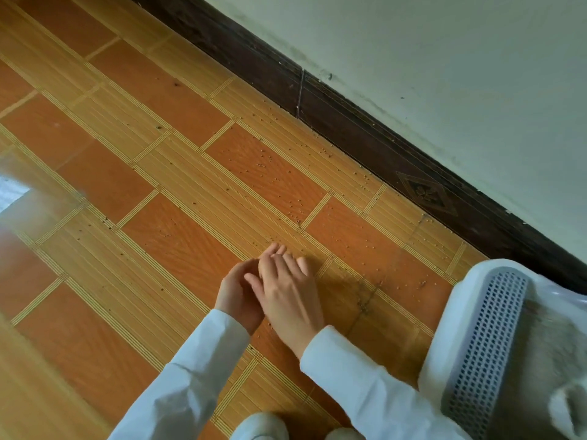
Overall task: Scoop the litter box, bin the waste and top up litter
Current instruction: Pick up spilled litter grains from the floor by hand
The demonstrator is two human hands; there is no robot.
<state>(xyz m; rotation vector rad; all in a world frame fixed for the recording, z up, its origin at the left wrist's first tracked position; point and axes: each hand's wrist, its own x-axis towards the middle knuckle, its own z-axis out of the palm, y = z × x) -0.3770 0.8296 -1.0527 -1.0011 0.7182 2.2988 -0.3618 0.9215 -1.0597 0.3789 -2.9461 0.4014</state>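
Hands: Where the two met above the floor, the left hand [238, 292] lay cupped, palm turned up and fingers loosely curved, while the right hand [287, 289] lay across it, palm down, its fingers nearly straight and touching the left palm.
Grip: neither hand had hold of anything that could be seen; whether any grains lay in the cupped left palm could not be told, since the right hand covered it.
Sleeves: both arms wore long pale sleeves [359, 373] reaching to the wrists.
Litter box: the white litter box [451, 328] stood at the lower right, well to the right of the hands, cut off by the frame edge; a perforated grid panel [486, 338] ran along its near rim, and greyish litter [546, 344] lay inside it.
Scattered grains: small pale litter grains [279, 173] were strewn over the floor beyond the hands and along the foot of the wall.
Floor: orange and tan tiles [152, 100] in a brick-like pattern.
Skirting: a dark brown skirting board [349, 122] ran diagonally under a pale wall [444, 58].
Knees: pale fabric [260, 427] showed at the bottom edge, just below the arms.
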